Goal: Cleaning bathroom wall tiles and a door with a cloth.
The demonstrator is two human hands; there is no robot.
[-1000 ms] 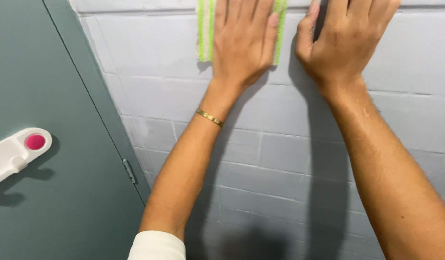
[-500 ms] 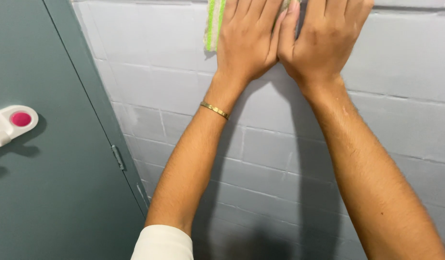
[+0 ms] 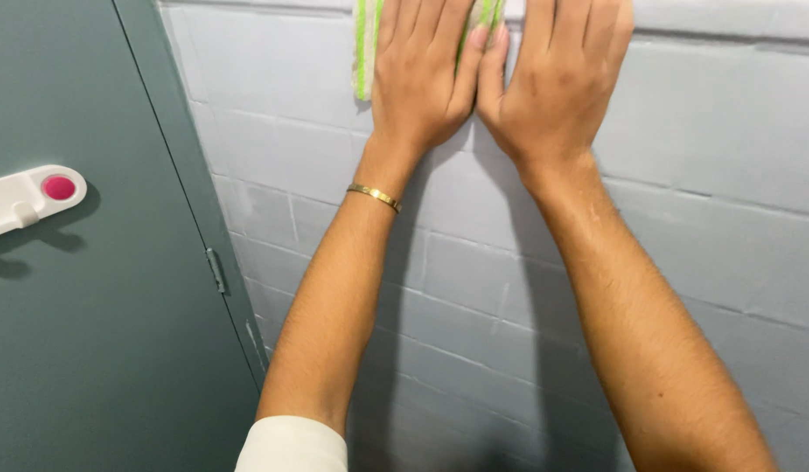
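We had bare painted block wall open to the right and below our hands. To the left, the grey-green door and its white latch hemmed us in.

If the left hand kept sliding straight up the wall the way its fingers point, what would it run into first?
Nothing that shows. The left hand lies flat on a green cloth against the block wall, fingers pointing up and past the top edge of the picture, so what lies further along that line is out of view.
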